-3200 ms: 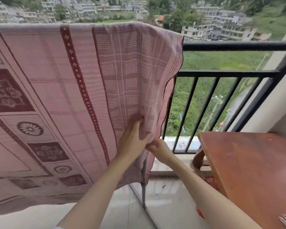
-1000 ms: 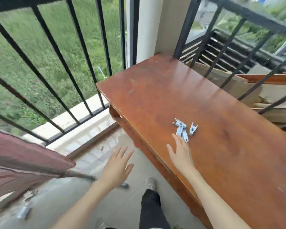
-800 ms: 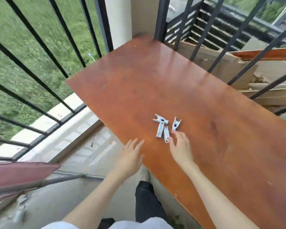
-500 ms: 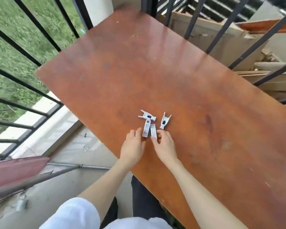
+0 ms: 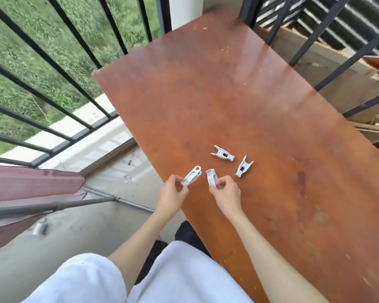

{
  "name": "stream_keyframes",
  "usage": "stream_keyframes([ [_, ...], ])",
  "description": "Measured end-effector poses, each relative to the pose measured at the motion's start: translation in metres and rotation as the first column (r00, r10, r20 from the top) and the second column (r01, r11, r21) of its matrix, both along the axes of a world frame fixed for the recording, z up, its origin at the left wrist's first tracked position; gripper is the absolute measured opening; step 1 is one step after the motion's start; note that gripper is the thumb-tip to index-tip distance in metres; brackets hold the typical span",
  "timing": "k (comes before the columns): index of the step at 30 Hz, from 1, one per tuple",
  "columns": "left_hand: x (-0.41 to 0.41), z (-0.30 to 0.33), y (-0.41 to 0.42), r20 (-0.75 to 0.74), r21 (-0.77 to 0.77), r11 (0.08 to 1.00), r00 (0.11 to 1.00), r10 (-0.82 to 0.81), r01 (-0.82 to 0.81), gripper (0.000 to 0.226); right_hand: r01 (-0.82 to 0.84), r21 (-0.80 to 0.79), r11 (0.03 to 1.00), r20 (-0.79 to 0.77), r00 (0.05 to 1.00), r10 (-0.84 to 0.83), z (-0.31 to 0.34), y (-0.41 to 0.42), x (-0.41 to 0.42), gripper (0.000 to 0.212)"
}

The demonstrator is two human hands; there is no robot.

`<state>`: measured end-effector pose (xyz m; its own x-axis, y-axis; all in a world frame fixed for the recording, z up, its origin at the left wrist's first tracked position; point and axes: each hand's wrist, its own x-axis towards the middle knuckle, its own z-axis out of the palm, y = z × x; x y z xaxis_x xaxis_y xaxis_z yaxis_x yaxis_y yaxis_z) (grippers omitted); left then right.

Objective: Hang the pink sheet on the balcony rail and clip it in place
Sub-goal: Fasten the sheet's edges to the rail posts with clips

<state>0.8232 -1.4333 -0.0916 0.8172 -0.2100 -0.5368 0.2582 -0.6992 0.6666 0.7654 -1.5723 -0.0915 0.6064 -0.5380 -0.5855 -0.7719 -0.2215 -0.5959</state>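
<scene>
Brown wooden table (image 5: 239, 101): spanning twelve to five o'clock. Black balcony rail (image 5: 53, 68): running along nine to twelve o'clock. Pink sheet (image 5: 24, 184): hanging at nine o'clock. Left hand (image 5: 173, 193): pinching a white clip (image 5: 192, 176) at the table's near edge. Right hand (image 5: 225, 191): pinching a second clip (image 5: 211, 177). Two loose clips (image 5: 223, 155): lying on the table just beyond, toward one o'clock.

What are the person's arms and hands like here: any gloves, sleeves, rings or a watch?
No gloves: both the left hand and the right hand are bare, and no ring, watch or bracelet shows. Both forearms are bare too. The only clothing near them is a loose white garment at the bottom of the head view, above dark trousers.
</scene>
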Motion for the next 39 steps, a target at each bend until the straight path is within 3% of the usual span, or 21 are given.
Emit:
stream_keyframes([
  [3, 0.007, 0.013, 0.045, 0.036, -0.065, 0.989, 0.990, 0.138, -0.136, 0.013, 0.051, 0.285, 0.957, 0.125, 0.988, -0.090, 0.020, 0.037, 0.021, 0.033],
  [5, 0.010, 0.026, 0.075, 0.101, -0.095, 0.966, 0.963, 0.248, -0.239, 0.011, -0.002, 0.420, 0.908, 0.175, 0.981, -0.079, 0.034, 0.069, 0.044, 0.034],
  [11, 0.009, 0.065, 0.171, 0.287, -0.134, 0.926, 0.881, 0.376, -0.352, 0.014, -0.304, 0.558, 0.772, 0.292, 0.943, 0.160, 0.067, 0.173, 0.101, 0.009],
  [15, 0.006, 0.080, 0.240, 0.363, -0.145, 0.895, 0.819, 0.445, -0.422, 0.019, -0.489, 0.525, 0.697, 0.317, 0.872, 0.373, 0.088, 0.237, 0.123, 0.022],
  [18, 0.002, 0.087, 0.282, 0.428, -0.140, 0.874, 0.768, 0.477, -0.465, 0.019, -0.596, 0.568, 0.568, 0.319, 0.795, 0.516, 0.100, 0.272, 0.137, 0.022],
  [21, 0.000, 0.093, 0.312, 0.477, -0.116, 0.845, 0.717, 0.508, -0.522, 0.019, -0.754, 0.512, 0.412, 0.366, 0.625, 0.689, 0.110, 0.302, 0.156, 0.020],
  [24, 0.006, 0.103, 0.330, 0.512, -0.136, 0.809, 0.658, 0.552, -0.572, 0.021, -0.923, 0.303, 0.236, 0.343, 0.337, 0.877, 0.123, 0.327, 0.178, 0.026],
  [27, 0.012, 0.121, 0.335, 0.619, -0.096, 0.775, 0.572, 0.538, -0.624, 0.020, -0.995, 0.068, 0.068, 0.340, 0.087, 0.936, 0.139, 0.343, 0.200, 0.037],
  [28, 0.013, 0.130, 0.334, 0.692, -0.068, 0.735, 0.499, 0.522, -0.674, 0.016, -0.997, 0.026, 0.069, 0.392, 0.074, 0.917, 0.144, 0.348, 0.207, 0.037],
  [29, 0.014, 0.138, 0.333, 0.768, -0.058, 0.677, 0.400, 0.500, -0.734, 0.013, -0.992, 0.030, 0.119, 0.470, 0.119, 0.874, 0.149, 0.355, 0.216, 0.035],
  [32, 0.021, 0.168, 0.328, 0.885, -0.190, 0.455, 0.048, 0.462, -0.870, 0.029, -0.921, 0.165, 0.352, 0.694, 0.362, 0.622, 0.171, 0.376, 0.250, 0.029],
  [34, 0.033, 0.187, 0.331, 0.909, -0.268, 0.360, -0.111, 0.402, -0.894, 0.043, -0.885, 0.217, 0.412, 0.762, 0.417, 0.495, 0.191, 0.392, 0.276, 0.034],
  [36, 0.046, 0.203, 0.334, 0.935, -0.231, 0.352, -0.106, 0.340, -0.907, 0.057, -0.894, 0.245, 0.376, 0.787, 0.409, 0.461, 0.209, 0.408, 0.297, 0.045],
  [39, 0.064, 0.213, 0.337, 0.952, -0.167, 0.305, -0.073, 0.297, -0.938, 0.068, -0.932, 0.286, 0.222, 0.801, 0.360, 0.479, 0.232, 0.436, 0.310, 0.047],
])
